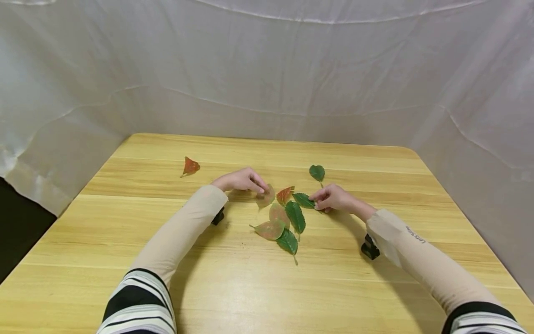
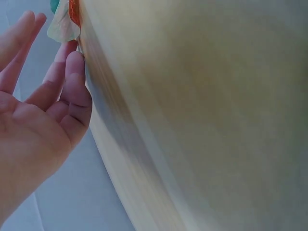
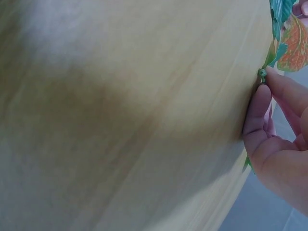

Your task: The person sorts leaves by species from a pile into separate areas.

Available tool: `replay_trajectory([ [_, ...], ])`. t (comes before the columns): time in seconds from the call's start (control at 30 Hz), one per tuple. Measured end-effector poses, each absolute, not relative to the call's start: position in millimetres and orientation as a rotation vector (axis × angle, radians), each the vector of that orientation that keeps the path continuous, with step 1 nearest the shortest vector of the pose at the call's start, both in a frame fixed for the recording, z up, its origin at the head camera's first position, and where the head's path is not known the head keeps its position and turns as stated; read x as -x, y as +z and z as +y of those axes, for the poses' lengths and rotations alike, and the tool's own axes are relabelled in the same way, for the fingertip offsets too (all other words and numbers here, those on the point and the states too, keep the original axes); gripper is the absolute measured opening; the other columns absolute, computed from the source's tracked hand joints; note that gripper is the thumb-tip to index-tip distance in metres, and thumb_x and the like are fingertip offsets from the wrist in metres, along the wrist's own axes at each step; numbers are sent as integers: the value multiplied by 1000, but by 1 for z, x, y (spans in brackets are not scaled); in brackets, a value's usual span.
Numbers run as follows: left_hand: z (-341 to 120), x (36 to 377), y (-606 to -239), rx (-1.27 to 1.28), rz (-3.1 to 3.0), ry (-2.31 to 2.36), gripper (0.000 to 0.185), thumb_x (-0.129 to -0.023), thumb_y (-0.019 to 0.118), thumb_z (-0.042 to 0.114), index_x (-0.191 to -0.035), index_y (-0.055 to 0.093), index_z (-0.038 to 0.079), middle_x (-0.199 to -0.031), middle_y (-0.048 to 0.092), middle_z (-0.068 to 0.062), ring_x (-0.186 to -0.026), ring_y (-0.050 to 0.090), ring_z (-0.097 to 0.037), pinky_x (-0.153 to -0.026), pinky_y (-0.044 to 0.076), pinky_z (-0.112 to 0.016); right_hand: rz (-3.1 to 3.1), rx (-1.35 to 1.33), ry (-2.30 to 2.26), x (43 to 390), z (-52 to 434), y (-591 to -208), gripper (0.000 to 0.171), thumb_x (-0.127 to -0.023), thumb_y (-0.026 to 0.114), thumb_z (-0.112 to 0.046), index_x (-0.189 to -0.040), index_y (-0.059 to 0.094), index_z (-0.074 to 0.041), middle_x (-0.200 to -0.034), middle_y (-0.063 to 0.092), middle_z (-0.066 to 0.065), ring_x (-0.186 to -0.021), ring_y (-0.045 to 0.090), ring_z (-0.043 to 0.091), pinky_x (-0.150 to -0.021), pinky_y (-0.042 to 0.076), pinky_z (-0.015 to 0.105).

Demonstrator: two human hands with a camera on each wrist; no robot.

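In the head view, my left hand point(image 1: 244, 180) is at the left of a loose group of artificial leaves. Its thumb and fingertips pinch the edge of a pale, pinkish leaf point(image 1: 267, 196); this pale leaf point(image 2: 64, 23) shows at the fingertips in the left wrist view. At the group's right side, my right hand point(image 1: 333, 198) pinches a green leaf point(image 1: 303, 200) by its stem end. The right wrist view shows the right hand's thumb and finger point(image 3: 284, 86) meeting at the stem. Between the hands lies a red-orange leaf point(image 1: 285, 195).
Nearer to me lie two green leaves, one dark point(image 1: 295, 217) and one lower point(image 1: 288, 241), and two pinkish leaves point(image 1: 269, 229). Another green leaf point(image 1: 317, 172) lies beyond my right hand. A red leaf point(image 1: 191, 166) is apart at the far left of the wooden table point(image 1: 233, 287). Pale cloth point(image 1: 267, 69) hangs behind.
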State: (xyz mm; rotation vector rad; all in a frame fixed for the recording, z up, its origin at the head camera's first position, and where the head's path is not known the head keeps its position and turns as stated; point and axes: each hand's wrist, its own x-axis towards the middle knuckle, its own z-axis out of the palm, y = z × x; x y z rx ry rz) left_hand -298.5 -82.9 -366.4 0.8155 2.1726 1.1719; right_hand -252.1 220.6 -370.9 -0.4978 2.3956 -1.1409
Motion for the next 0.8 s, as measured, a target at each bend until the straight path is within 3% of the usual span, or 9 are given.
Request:
replay_trajectory([
  [0.13,-82,299,-366,-836,2170,1159,24,-83,62,2,-105,63,-6,-111,60,-14,-100,55,-18,-81,44,-26,2398,497,-1137,253,221,-371,33,-79,64,3,-109,57,13,-64,55,2,-56,48,11,-53,46,25],
  [0.37,-82,301,-368,-797,2168,1180,25,-81,53,-12,-105,61,-10,-106,61,-18,-69,52,-11,-57,39,-22,2395,502,-1131,252,220,-370,33,-79,64,4,-109,56,14,-65,57,4,-57,49,11,-54,46,25],
  [0.53,-83,300,-368,-762,2195,1212,29,-75,50,-21,-100,63,-11,-96,64,-17,-70,54,-9,-60,43,-20,2397,503,-1125,252,221,-370,33,-79,63,4,-109,57,13,-65,57,4,-57,49,11,-54,46,25],
  [0.8,-86,299,-366,-734,2248,1276,25,-73,52,-20,-91,66,-9,-88,65,-12,-67,52,-12,-61,46,-28,2407,491,-1119,254,221,-370,31,-79,63,4,-109,58,12,-66,58,3,-57,50,10,-55,47,25],
])
